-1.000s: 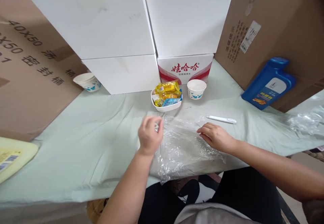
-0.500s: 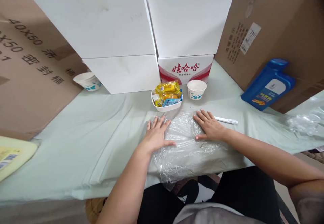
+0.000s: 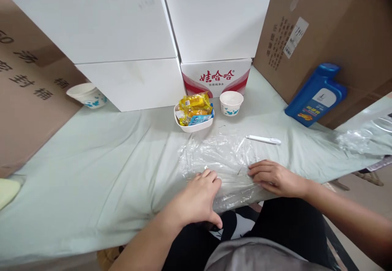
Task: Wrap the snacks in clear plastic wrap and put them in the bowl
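Note:
A clear, crinkled plastic sheet or bag (image 3: 219, 152) lies spread on the cloth-covered table in front of me. My left hand (image 3: 200, 195) rests over its near left part, fingers bent slightly and thumb held apart near the table edge. On the right side of the plastic, my right hand (image 3: 274, 177) touches it with the fingertips, palm down and fingers loosely stretched. Neither hand appears to grip anything. Just beyond the plastic lies a slim white-handled tool (image 3: 263, 139). Behind it stand a white tray of yellow and blue wrapped snacks (image 3: 196, 112) and a white paper bowl (image 3: 232, 103).
Stacked white boxes (image 3: 131, 85) line the back of the table, one with red lettering. A brown carton (image 3: 306, 38) and a blue bottle (image 3: 317, 95) stand at right. Another carton (image 3: 27, 99) and paper bowls (image 3: 88, 95) are at left. Crumpled plastic (image 3: 358, 138) lies far right.
Both hands have slid toward me over the plastic, from its far part to near the table edge. The plastic's near edge no longer hangs as far down. The view has shifted slightly.

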A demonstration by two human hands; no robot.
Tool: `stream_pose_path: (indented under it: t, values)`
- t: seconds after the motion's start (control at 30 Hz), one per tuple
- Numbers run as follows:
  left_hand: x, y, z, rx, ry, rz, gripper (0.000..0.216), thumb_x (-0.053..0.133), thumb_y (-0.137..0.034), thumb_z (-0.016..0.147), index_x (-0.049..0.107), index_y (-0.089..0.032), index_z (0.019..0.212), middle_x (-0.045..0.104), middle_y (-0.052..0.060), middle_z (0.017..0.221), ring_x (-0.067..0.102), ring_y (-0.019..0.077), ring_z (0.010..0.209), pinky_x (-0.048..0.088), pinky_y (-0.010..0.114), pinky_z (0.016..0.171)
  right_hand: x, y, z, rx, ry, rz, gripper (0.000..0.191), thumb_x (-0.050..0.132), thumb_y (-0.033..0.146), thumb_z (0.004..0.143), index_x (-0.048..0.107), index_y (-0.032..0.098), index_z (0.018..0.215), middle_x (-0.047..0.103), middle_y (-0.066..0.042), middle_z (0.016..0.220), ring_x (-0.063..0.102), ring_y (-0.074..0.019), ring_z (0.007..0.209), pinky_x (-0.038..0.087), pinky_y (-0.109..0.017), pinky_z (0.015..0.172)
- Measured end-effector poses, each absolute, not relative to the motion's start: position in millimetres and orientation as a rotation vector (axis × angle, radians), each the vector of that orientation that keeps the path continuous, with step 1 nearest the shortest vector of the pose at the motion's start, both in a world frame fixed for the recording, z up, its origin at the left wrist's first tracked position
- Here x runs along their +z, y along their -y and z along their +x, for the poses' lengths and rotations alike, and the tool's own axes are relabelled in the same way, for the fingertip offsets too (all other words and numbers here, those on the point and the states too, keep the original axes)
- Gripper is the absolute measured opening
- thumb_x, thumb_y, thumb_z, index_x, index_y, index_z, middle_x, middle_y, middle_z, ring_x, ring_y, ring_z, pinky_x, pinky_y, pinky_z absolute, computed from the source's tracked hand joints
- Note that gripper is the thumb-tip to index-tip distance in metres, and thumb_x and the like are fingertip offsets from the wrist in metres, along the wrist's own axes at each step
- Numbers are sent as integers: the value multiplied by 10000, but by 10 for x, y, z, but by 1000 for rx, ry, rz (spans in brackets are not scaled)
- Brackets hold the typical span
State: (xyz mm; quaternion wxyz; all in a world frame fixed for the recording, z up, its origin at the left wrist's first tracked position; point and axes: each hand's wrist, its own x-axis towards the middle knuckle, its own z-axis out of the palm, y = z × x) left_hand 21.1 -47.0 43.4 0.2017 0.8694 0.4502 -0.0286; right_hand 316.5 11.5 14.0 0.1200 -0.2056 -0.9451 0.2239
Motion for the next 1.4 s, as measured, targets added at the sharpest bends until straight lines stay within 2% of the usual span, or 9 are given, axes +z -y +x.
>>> stream_pose_path:
  t: [0.1, 0.2, 0.3, 0.43, 0.67, 0.93, 1.23, 1.33, 1.4]
  values:
    - [397, 617, 428, -258, -1417, 2499, 586, 845, -513, 562, 617, -167, 976, 595, 131, 1116, 521, 351, 1080, 477, 466, 868, 220, -34, 3233, 727, 2690, -682, 202, 474, 224, 968, 657, 184, 1045, 705, -97, 989, 641, -198, 985, 500, -368, 877]
    - [399, 722, 535, -379, -1451, 2537, 292, 700, -242, 731, 628, -138, 994, 584, 182, 1182, 521, 364, 1103, 497, 455, 811, 334, 4, 3316, 844, 2624, -776, 230, 453, 279, 988, 657, 182, 1032, 704, -92, 927, 652, -177, 859, 508, -320, 767]
    - [474, 696, 396, -224, -1322, 2488, 199, 541, -72, 746, 622, -148, 910, 618, 148, 1130, 556, 312, 1072, 497, 400, 803, 379, 16, 3367, 1050, 2443, -873, 237, 488, 347, 974, 662, 186, 984, 707, -79, 898, 661, -165, 816, 514, -289, 725]
    - [590, 454, -66, 109, -1026, 2073, 121, 482, -104, 738, 544, -195, 788, 648, 8, 789, 601, 157, 711, 479, 282, 650, 281, -30, 3308, 1234, 2041, -1121, 315, 561, 480, 912, 658, 182, 882, 704, -66, 798, 674, -179, 752, 528, -299, 689]
    - [312, -42, -475, 599, -1306, 1512, 170, 565, -293, 744, 469, -216, 860, 595, -34, 714, 641, 158, 630, 512, 292, 620, 24, -352, 3025, 1038, 1763, -1477, 352, 500, 509, 878, 623, 182, 926, 582, 19, 531, 557, -149, 471, 433, -278, 490]
    - [141, -164, -414, 535, -1886, 1796, 238, 546, -266, 776, 522, -224, 1009, 669, -12, 788, 626, 169, 698, 454, 286, 661, -94, -445, 2938, 233, 2225, -1600, 301, 418, 308, 924, 620, 163, 1094, 723, -79, 804, 687, -242, 729, 484, -342, 660]
    - [226, -113, -413, 357, -2235, 1848, 211, 581, -277, 810, 594, -219, 1012, 682, 43, 875, 656, 225, 769, 456, 300, 630, -174, -441, 2955, 41, 2353, -1591, 307, 410, 327, 959, 603, 173, 1141, 743, -96, 985, 701, -223, 724, 476, -309, 613]
    - [268, -36, -300, 643, -2408, 2028, 190, 512, -233, 872, 620, -199, 1025, 659, 106, 1018, 654, 268, 933, 500, 356, 763, -164, -437, 2932, 50, 2369, -1619, 307, 419, 327, 959, 599, 168, 1149, 741, -97, 993, 701, -233, 738, 469, -313, 610]
    - [255, 16, -165, 751, -2102, 2300, 213, 466, -232, 922, 643, -198, 1035, 663, 107, 1073, 633, 252, 1041, 491, 364, 898, -156, -438, 2919, 69, 2377, -1636, 298, 435, 318, 953, 599, 166, 1152, 738, -99, 1005, 703, -241, 755, 469, -317, 617]
